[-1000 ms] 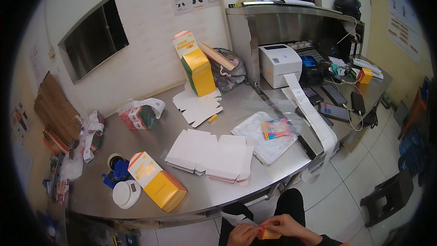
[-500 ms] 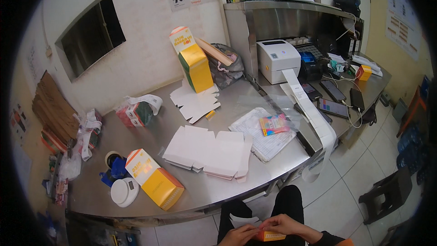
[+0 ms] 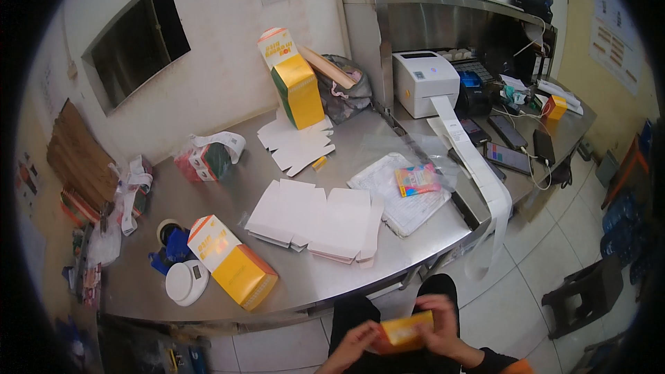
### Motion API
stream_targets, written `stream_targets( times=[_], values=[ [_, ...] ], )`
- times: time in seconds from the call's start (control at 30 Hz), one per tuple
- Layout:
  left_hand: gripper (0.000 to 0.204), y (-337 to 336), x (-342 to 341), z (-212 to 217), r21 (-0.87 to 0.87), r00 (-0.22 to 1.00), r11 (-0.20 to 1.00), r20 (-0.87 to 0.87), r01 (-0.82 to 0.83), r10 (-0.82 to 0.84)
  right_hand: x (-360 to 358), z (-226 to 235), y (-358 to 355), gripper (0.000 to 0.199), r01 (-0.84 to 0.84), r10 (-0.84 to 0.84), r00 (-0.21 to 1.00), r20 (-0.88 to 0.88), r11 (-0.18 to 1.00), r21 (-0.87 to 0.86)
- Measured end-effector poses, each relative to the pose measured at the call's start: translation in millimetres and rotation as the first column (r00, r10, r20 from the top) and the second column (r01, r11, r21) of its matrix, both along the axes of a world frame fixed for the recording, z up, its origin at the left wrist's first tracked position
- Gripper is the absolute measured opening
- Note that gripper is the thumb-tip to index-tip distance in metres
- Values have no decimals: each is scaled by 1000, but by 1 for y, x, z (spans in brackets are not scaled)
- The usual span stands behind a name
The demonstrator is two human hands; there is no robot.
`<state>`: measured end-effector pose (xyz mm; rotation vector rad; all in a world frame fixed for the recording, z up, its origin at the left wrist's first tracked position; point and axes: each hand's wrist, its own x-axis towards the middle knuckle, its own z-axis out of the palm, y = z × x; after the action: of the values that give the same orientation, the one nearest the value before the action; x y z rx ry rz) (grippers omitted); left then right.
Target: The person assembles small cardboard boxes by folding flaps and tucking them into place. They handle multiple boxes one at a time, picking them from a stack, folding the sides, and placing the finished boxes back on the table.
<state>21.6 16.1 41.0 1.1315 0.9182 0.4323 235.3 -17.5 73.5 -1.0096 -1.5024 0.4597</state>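
Above my lap, my left hand (image 3: 355, 345) and my right hand (image 3: 440, 327) hold a small yellow and orange carton (image 3: 405, 332) between them. The left fingers pinch its left end, while the right hand grips the other end and is smeared by motion. On the steel table beyond lies a stack of flat white carton blanks (image 3: 312, 221). A tall yellow, white and orange carton (image 3: 239, 266) lies at the near left beside a round white scale (image 3: 187, 282). Another tall yellow and green carton (image 3: 294, 83) stands near the wall.
A white label printer (image 3: 426, 83) trails a long paper strip (image 3: 478, 187) over the table edge. Several phones (image 3: 508, 157) with cables lie to its right. A colourful packet (image 3: 418, 180) rests on a white pad. Wrapped parcels (image 3: 204, 161) sit at left; a dark stool (image 3: 585, 296) stands on the floor.
Both hands have risen from my lap with the small carton, which now shows more of its yellow side. The white flap seen beside it before no longer shows. The view has tilted slightly down.
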Motion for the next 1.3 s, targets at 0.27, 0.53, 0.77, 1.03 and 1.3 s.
stream_targets(
  times=[0.27,0.53,0.77,1.03,1.3],
  values=[
    [41,9,-20,26,-500,240,576,584,-646,776,-7,-9,3,46,-88,157,968,197,943,-321],
    [43,16,-19,51,491,289,48,428,-870,856,0,29,36,16,-92,202,847,491,967,-238],
    [28,-8,-3,93,859,654,380,-509,343,560,-4,54,34,14,-134,161,696,700,987,-93],
    [19,-10,12,63,881,926,453,-277,138,257,-1,27,17,11,19,96,841,533,979,-205],
    [21,2,17,58,948,980,277,-183,155,77,6,-1,21,13,-433,585,754,299,785,-442]
  ],
)
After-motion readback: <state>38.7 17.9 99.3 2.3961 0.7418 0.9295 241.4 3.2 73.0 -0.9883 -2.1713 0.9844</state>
